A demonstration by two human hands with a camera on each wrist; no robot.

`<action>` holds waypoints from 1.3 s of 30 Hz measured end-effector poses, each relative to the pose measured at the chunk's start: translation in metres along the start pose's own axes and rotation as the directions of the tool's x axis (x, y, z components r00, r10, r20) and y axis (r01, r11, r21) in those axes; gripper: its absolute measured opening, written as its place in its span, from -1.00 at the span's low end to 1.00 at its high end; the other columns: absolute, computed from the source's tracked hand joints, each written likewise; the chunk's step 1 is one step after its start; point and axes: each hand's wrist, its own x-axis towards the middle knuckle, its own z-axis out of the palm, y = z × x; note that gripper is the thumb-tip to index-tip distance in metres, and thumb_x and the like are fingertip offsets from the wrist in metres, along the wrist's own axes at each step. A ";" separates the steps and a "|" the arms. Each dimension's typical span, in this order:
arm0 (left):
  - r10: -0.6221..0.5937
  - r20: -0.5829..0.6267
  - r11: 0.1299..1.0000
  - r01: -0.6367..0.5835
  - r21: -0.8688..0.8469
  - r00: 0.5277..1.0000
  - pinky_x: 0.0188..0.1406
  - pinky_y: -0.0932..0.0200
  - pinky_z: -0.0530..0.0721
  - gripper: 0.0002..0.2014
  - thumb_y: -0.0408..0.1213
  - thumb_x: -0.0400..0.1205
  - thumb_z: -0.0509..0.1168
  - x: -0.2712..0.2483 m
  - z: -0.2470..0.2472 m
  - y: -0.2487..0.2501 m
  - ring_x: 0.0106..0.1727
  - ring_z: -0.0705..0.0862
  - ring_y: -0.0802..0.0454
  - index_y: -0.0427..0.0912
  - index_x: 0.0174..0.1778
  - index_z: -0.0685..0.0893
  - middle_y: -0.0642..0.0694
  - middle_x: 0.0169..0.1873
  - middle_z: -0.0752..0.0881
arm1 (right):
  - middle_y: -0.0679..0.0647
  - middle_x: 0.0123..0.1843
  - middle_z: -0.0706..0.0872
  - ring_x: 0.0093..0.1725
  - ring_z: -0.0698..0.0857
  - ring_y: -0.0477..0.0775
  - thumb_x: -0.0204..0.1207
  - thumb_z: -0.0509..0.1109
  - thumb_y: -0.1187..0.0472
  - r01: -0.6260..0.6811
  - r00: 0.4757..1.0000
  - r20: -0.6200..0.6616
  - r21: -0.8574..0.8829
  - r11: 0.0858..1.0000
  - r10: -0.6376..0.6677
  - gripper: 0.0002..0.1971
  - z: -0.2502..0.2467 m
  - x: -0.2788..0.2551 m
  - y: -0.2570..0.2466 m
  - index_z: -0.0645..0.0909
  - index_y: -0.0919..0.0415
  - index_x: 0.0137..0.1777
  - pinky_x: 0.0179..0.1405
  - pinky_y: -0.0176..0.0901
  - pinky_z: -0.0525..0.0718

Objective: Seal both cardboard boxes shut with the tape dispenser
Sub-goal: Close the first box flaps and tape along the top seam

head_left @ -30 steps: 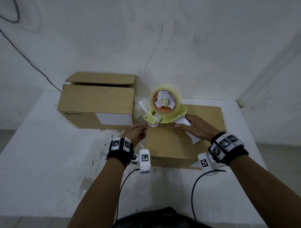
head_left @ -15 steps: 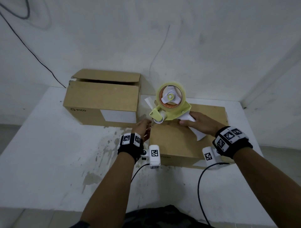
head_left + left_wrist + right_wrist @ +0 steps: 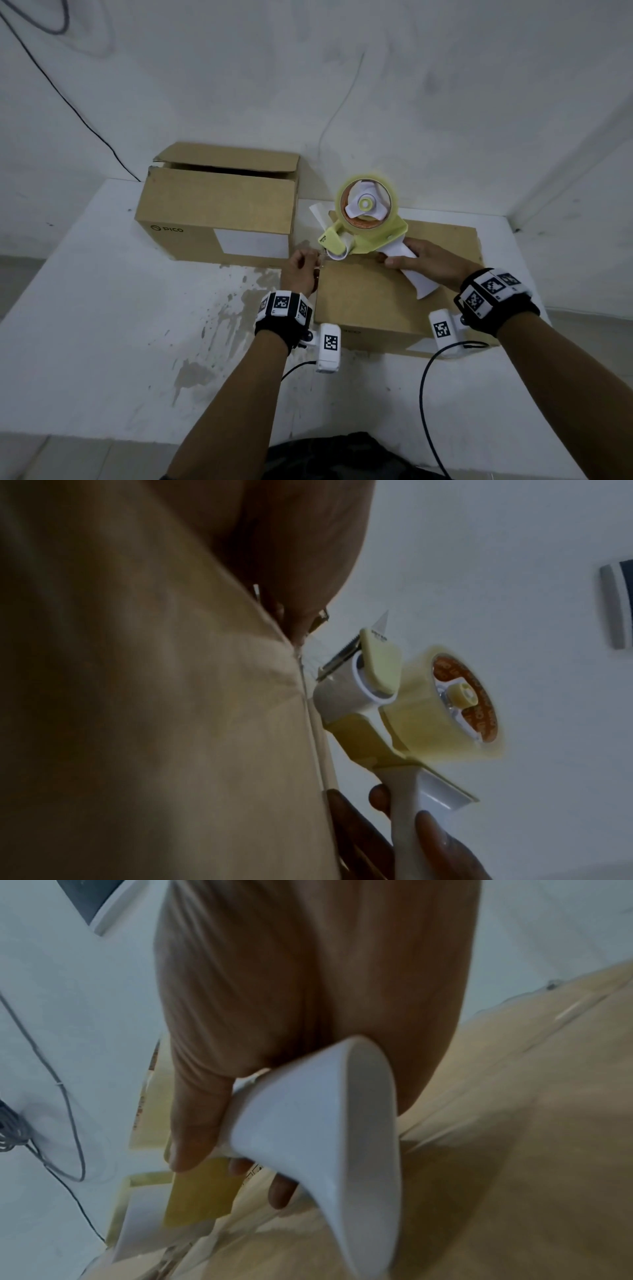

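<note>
A yellow tape dispenser with a clear roll stands on the far left corner of the low closed cardboard box. My right hand grips its white handle. My left hand is at the box's left edge, just in front of the roller, and pinches the clear tape end against the box side. In the left wrist view the dispenser has its toothed blade next to the box's top edge. A taller PICO box stands to the left with its top flaps ajar.
Both boxes sit on a white stained table pushed against a white wall. Black cables run from the wrist cameras toward me. A thin dark cable hangs on the wall at the left.
The dispenser's front has tipped down toward the low box's left edge. My left hand has shifted up beside the roller, fingers curled at the tape. The right hand keeps its grip on the handle.
</note>
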 end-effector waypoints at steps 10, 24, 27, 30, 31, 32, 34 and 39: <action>0.152 -0.024 0.975 -0.146 0.165 0.988 -0.31 0.22 0.57 -0.83 -0.26 0.74 0.17 0.005 0.007 0.005 -0.33 0.57 -0.01 -0.17 -0.15 0.57 -0.09 -0.32 0.64 | -0.08 0.26 0.76 0.24 0.72 -0.02 0.53 0.52 -0.01 0.018 0.999 -0.035 -0.060 0.998 -0.020 -0.56 0.002 -0.001 -0.001 0.60 -0.07 0.40 0.29 0.01 0.67; -0.088 0.091 0.996 0.087 0.010 0.992 -0.66 0.34 0.51 -0.78 -0.37 0.74 0.17 0.007 -0.003 0.005 -0.67 0.52 0.22 -0.20 -0.25 0.55 -0.17 -0.43 0.56 | -0.09 0.35 0.63 0.27 0.61 -0.01 0.55 0.51 0.08 0.118 0.993 0.015 -0.305 0.945 -0.119 -0.45 0.002 -0.002 -0.006 0.46 -0.03 0.52 0.15 -0.15 0.50; -0.009 0.063 0.986 -0.002 0.165 0.998 -0.61 0.37 0.55 -0.83 -0.32 0.74 0.19 0.009 -0.002 0.006 -0.46 0.63 0.10 -0.36 0.03 0.62 -0.26 -0.28 0.67 | -0.07 0.35 0.64 0.27 0.63 0.00 0.56 0.51 0.09 0.133 0.991 0.027 -0.291 0.948 -0.130 -0.47 0.000 -0.001 -0.005 0.47 -0.05 0.50 0.15 -0.15 0.52; 0.107 0.082 0.879 -0.133 0.457 0.991 -0.34 0.40 0.56 -0.71 -0.22 0.71 0.24 0.010 -0.007 -0.002 -0.04 0.65 -0.08 -0.33 0.26 0.57 -0.23 0.09 0.68 | -0.07 0.32 0.66 0.26 0.64 0.00 0.56 0.51 0.10 0.144 0.990 0.036 -0.284 0.948 -0.140 -0.51 -0.001 -0.001 -0.006 0.48 -0.09 0.45 0.09 -0.22 0.54; 0.104 0.084 0.857 -0.133 0.498 0.991 -0.26 0.36 0.57 -0.68 -0.21 0.69 0.27 0.008 -0.010 -0.006 0.00 0.66 -0.11 -0.32 0.29 0.56 -0.24 0.15 0.66 | -0.07 0.31 0.66 0.25 0.64 0.01 0.56 0.51 0.11 0.144 0.990 0.038 -0.276 0.950 -0.139 -0.52 -0.001 -0.001 -0.006 0.49 -0.09 0.44 0.08 -0.23 0.54; 0.087 0.088 0.853 -0.120 0.507 0.992 -0.28 0.33 0.58 -0.66 -0.23 0.68 0.29 0.007 -0.013 -0.011 -0.07 0.68 -0.11 -0.32 0.31 0.55 -0.26 0.19 0.64 | -0.06 0.30 0.67 0.24 0.64 0.01 0.55 0.51 0.12 0.145 0.989 0.040 -0.267 0.953 -0.139 -0.53 -0.001 -0.001 -0.007 0.49 -0.07 0.43 0.07 -0.24 0.55; 0.026 0.110 0.895 -0.072 0.440 0.994 -0.43 0.32 0.60 -0.67 -0.27 0.71 0.24 0.002 -0.021 -0.014 -0.26 0.66 0.00 -0.29 0.38 0.50 -0.24 0.26 0.61 | -0.05 0.29 0.67 0.23 0.65 0.00 0.55 0.52 0.13 0.149 0.989 0.042 -0.257 0.955 -0.143 -0.53 -0.002 0.000 -0.007 0.51 -0.04 0.44 0.06 -0.29 0.55; 0.107 0.352 0.875 -0.256 0.411 0.930 0.22 0.01 0.63 -0.61 -0.15 0.77 0.06 -0.009 -0.041 0.001 0.27 0.62 0.02 0.03 0.55 0.40 0.05 0.35 0.55 | -0.06 0.28 0.69 0.21 0.66 -0.03 0.55 0.52 0.09 0.161 0.987 0.055 -0.278 0.947 -0.151 -0.51 -0.005 0.005 -0.007 0.51 -0.01 0.46 0.04 -0.29 0.56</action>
